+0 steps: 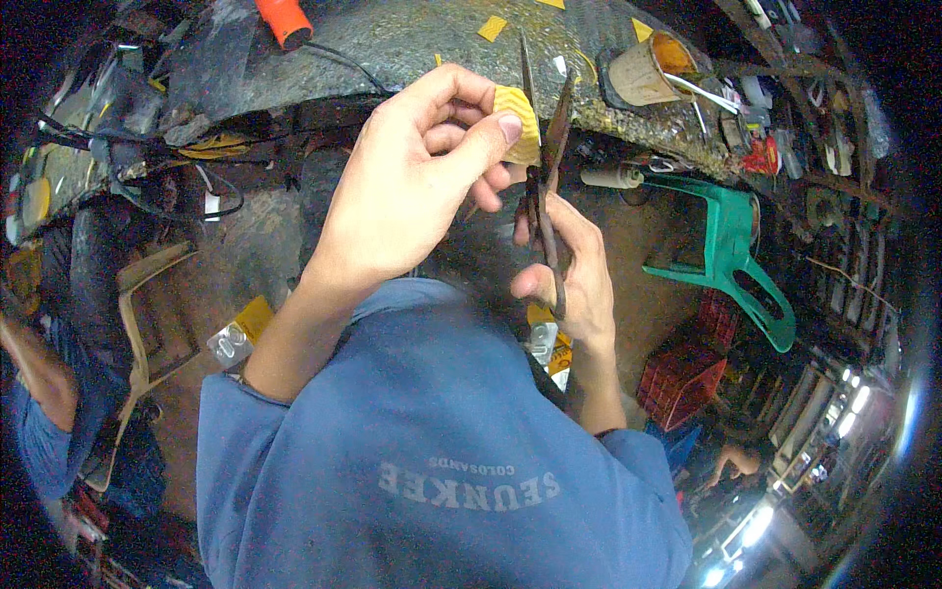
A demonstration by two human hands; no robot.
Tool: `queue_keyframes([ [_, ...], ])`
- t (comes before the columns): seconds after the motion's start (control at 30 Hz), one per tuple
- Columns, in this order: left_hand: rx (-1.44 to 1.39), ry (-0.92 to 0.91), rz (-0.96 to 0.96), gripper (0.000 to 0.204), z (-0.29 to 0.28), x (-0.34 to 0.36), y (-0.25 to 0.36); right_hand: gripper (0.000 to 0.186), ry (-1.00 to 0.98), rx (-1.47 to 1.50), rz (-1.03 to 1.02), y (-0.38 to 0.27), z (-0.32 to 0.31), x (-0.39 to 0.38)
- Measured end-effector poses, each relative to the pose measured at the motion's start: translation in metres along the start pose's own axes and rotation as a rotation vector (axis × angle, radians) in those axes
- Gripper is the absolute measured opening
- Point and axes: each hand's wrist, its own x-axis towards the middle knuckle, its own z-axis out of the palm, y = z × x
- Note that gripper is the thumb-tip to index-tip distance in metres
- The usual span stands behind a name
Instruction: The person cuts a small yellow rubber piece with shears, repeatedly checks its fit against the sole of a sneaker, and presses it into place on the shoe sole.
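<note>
Between the thumb and fingers of my left hand (392, 201) is a small yellow piece with a ridged, wavy surface (516, 116). My right hand (584, 265) grips the dark, worn handles of a pair of scissors (555, 137). Their blades point away from me and are spread apart. The yellow piece's right edge lies against the left blade. Whether that edge sits between the blades, I cannot tell. Both hands are raised in front of the near edge of a grimy workbench (412, 49).
On the bench are an orange tool (285, 22) with a black cord, yellow scraps (493, 27) and a stained pot (643, 74) with a white-handled stick. A green plastic chair (726, 245) and a red crate (682, 383) stand right. Another person (49, 393) and a pale chair (134, 324) are left.
</note>
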Motion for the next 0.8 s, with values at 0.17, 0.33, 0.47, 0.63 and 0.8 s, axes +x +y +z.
queue_keyframes([
  [0.17,0.071,0.087,0.054,0.015,0.003,0.0,-0.004,0.08,-0.012,-0.028,-0.033,0.001,-0.001,0.0],
  [0.33,0.025,0.154,0.156,0.01,0.012,0.001,-0.008,0.08,0.006,-0.041,-0.033,-0.002,0.001,0.0],
  [0.47,0.05,0.144,0.16,0.01,0.012,0.003,-0.009,0.079,0.006,-0.033,-0.036,-0.002,0.001,0.0],
  [0.63,0.088,0.099,0.092,0.013,0.008,0.002,-0.008,0.077,0.007,-0.048,-0.014,-0.002,0.002,0.0],
  [0.8,0.103,0.106,0.095,0.012,0.008,0.003,-0.008,0.077,0.02,-0.031,0.044,-0.001,0.004,-0.003],
])
